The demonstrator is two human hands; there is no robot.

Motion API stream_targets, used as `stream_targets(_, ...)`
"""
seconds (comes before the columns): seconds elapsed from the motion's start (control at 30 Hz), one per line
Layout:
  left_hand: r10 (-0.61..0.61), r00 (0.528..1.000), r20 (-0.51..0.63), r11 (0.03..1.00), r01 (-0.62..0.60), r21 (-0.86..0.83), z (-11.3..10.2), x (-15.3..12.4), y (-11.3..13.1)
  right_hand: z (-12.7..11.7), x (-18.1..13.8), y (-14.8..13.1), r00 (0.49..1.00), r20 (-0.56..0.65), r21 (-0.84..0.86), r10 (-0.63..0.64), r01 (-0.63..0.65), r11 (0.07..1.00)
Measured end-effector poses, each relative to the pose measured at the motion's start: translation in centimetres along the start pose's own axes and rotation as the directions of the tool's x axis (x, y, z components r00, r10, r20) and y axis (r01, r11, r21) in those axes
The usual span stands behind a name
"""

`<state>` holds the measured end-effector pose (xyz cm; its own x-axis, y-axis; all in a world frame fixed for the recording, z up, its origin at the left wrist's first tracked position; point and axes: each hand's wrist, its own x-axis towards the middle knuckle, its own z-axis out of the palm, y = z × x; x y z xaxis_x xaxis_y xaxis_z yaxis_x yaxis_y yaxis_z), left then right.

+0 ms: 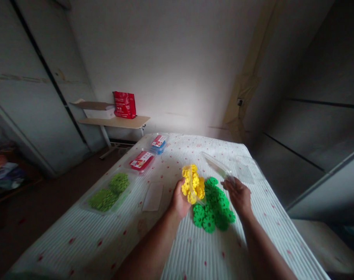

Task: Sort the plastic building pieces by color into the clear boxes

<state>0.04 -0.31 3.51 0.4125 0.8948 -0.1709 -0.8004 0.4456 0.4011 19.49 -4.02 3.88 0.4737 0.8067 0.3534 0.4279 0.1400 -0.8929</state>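
My left hand (179,201) is closed around a clear plastic box of yellow flower-shaped discs (192,184), held tilted above the bed. My right hand (239,195) grips a clear plastic lid (218,166) by one end, raised to the right of the box. Between and below both hands lies a loose pile of dark green flower-shaped discs (215,205) on the white spotted bedsheet (194,252).
An open clear box of light green discs (109,190) lies at the left, a clear lid (153,196) beside it. Closed red (142,160) and blue (158,143) boxes lie farther back. Another clear tray (248,170) lies right. A side table (118,121) holds a red bag (124,104).
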Motion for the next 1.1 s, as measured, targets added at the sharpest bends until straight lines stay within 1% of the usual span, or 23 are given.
stream_targets(0.1,-0.025,1.0,-0.016,0.996,0.026,0.085,0.4,0.1,0.2,0.7,-0.2,1.6,0.998,-0.017,0.109,0.053,-0.051,0.993)
stream_targets(0.17,-0.013,1.0,-0.015,0.99,0.015,0.144,0.7,0.1,0.4,1.1,-0.2,2.4,0.996,-0.04,0.156,0.076,-0.069,0.985)
stream_targets(0.37,0.045,0.994,0.099,0.937,-0.076,0.34,1.4,0.1,0.8,2.0,-0.4,3.1,0.992,-0.061,0.203,0.111,-0.097,0.974)
stream_targets(0.5,0.02,0.983,0.183,0.917,-0.091,0.389,1.6,-0.3,0.8,2.1,-0.6,3.4,0.996,-0.048,0.166,0.081,-0.072,0.983)
stream_targets(0.57,0.03,0.986,0.163,0.915,-0.093,0.392,1.6,-0.2,0.8,2.1,-0.6,3.4,0.998,-0.045,0.125,0.047,-0.041,0.991)
stream_targets(0.67,0.087,0.996,0.037,0.91,-0.094,0.404,1.4,0.3,0.7,2.0,-0.7,3.1,1.0,-0.026,0.059,0.002,-0.001,0.998)
stream_targets(0.73,0.086,0.996,-0.027,0.918,-0.069,0.39,1.3,0.6,0.6,1.9,-0.8,2.9,1.0,-0.016,0.036,-0.009,0.009,0.999)
stream_targets(0.77,0.075,0.996,-0.04,0.927,-0.055,0.372,1.2,0.8,0.6,1.9,-0.9,2.8,1.0,-0.011,0.032,-0.01,0.011,0.999)
stream_targets(0.83,0.061,0.998,-0.029,0.94,-0.048,0.338,1.2,0.8,0.5,1.9,-1.0,2.5,1.0,-0.002,0.037,-0.011,0.011,0.999)
stream_targets(0.9,0.062,0.998,0.008,0.939,-0.061,0.339,1.2,0.6,0.5,2.0,-1.1,2.3,1.0,0.003,0.05,-0.012,0.012,0.999)
stream_targets(0.97,0.059,0.998,0.038,0.93,-0.069,0.361,1.2,0.3,0.6,2.0,-1.1,2.2,1.0,-0.003,0.064,-0.017,0.017,0.998)
stream_targets(1.1,0.07,0.997,0.036,0.902,-0.078,0.424,1.5,0.1,0.8,2.0,-1.0,2.8,0.999,0.02,0.071,-0.027,0.025,0.997)
